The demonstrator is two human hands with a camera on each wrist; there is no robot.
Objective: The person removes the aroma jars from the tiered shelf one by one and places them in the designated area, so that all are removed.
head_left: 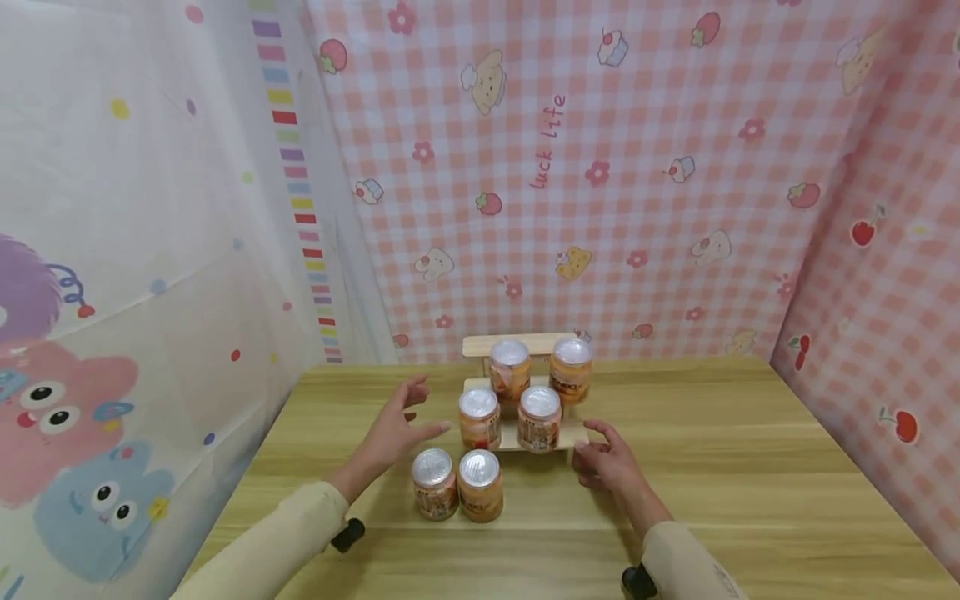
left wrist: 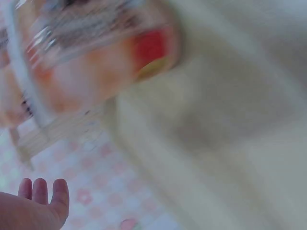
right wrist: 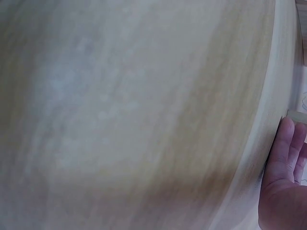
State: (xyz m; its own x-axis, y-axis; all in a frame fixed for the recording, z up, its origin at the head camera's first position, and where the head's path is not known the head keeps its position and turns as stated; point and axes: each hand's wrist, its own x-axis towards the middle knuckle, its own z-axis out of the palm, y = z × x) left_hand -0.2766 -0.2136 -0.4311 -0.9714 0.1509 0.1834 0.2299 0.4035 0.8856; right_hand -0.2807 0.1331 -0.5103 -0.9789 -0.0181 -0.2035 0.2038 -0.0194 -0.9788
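Observation:
My left hand (head_left: pixel 397 429) is held with fingers apart and nothing in it, left of a jar (head_left: pixel 479 421) with a silver lid on the lower step of a wooden rack (head_left: pixel 573 435). In the left wrist view its fingers (left wrist: pixel 60 196) are below a blurred jar (left wrist: pixel 105 52). At the rack's right end is my right hand (head_left: pixel 611 462); in the right wrist view its fairly straight fingers (right wrist: pixel 283 148) reach the wood's edge. Another jar (head_left: pixel 539 421) shares the lower step. Two jars, one left (head_left: pixel 510 372) and one right (head_left: pixel 572 372), occupy a higher step.
Two more silver-lidded jars, one left (head_left: pixel 435 487) and one right (head_left: pixel 481 487), stand side by side on the wooden table (head_left: pixel 712 467) before the rack. A narrow top board (head_left: pixel 483 345) sits behind. Checked pink cloth (head_left: pixel 652 217) hangs beyond the table.

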